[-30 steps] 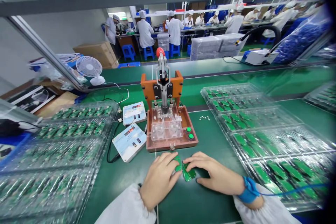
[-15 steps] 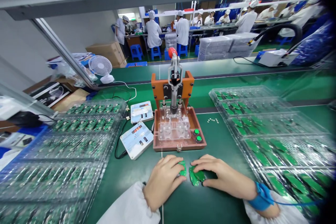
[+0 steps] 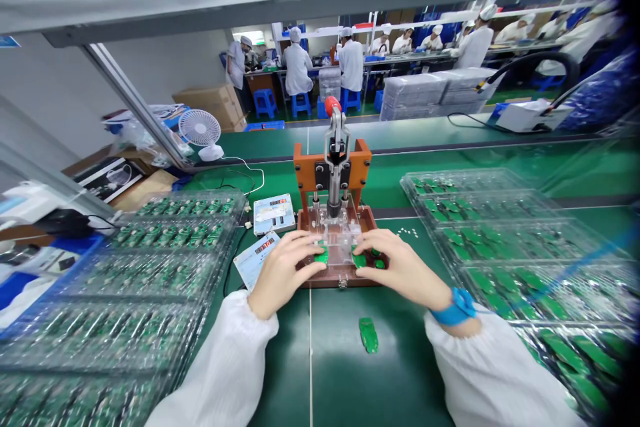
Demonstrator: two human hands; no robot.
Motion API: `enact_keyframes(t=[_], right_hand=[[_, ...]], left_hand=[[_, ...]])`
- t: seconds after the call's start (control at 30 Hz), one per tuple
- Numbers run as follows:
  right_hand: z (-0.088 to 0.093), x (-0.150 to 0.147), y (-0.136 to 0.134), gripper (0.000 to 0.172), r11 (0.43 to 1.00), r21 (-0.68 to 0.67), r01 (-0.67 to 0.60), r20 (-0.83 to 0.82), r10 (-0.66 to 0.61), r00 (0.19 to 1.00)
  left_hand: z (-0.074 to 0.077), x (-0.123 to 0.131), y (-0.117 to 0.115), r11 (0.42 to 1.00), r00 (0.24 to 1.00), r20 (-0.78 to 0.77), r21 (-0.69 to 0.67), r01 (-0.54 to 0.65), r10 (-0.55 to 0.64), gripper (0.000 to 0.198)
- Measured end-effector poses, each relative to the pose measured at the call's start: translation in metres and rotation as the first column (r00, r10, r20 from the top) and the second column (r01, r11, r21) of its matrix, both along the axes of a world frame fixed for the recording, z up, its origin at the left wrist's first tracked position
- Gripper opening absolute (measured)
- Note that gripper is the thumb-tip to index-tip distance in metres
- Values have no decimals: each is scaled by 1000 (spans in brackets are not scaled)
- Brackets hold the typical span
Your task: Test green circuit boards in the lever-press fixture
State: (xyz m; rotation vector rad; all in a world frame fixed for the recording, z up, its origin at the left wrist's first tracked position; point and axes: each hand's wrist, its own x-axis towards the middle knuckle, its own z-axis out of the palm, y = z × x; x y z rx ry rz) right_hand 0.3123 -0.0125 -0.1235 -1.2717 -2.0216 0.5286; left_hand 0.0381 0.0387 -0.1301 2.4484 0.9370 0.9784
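My left hand (image 3: 289,265) is closed on a green circuit board (image 3: 321,255) at the left of the clear plate on the test fixture (image 3: 344,271). On the right side of that plate, my right hand (image 3: 397,260) grips a second green circuit board (image 3: 359,257) between thumb and fingers. Both boards are partly covered by the fingers. Another green board (image 3: 369,335) lies alone on the green mat in front of the fixture. Above the plate stands the fixture's toggle clamp (image 3: 336,147) with its red knob raised. A blue wrist strap (image 3: 454,307) circles my right wrist.
Clear trays (image 3: 165,280) with several green boards fill the left side; more trays (image 3: 480,240) with boards stand at right. Two meter boxes (image 3: 274,212) sit left of the fixture. A white fan (image 3: 200,129) is behind them. Small white pieces (image 3: 407,232) lie right of the fixture.
Both hands have moved forward from the mat to the fixture's plate, each carrying a green board. One board from the right hand's pair now lies on the mat.
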Motion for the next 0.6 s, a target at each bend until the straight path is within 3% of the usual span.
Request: enact_keyframes(t=[0.1,0.2,0.47,0.6], right_hand=[[-2,-6,26,22,999,17,-42,22,41,999],[-4,-8,37,26,998,18,-67,37,66,997],[-14,-7,33,23,997,20,-72,31,71,997],[-26,-8,24,29,998,24,-65,3,65,998]], left_hand=[[-5,5,17,999,998,-45,10,39,-38,19],[-9,7,19,999,997,-55,17,45,-44,18],[-8,8,17,999,999,-23,6,39,-39,11],[-13,10,14,999,999,-3,23,49,-49,11]])
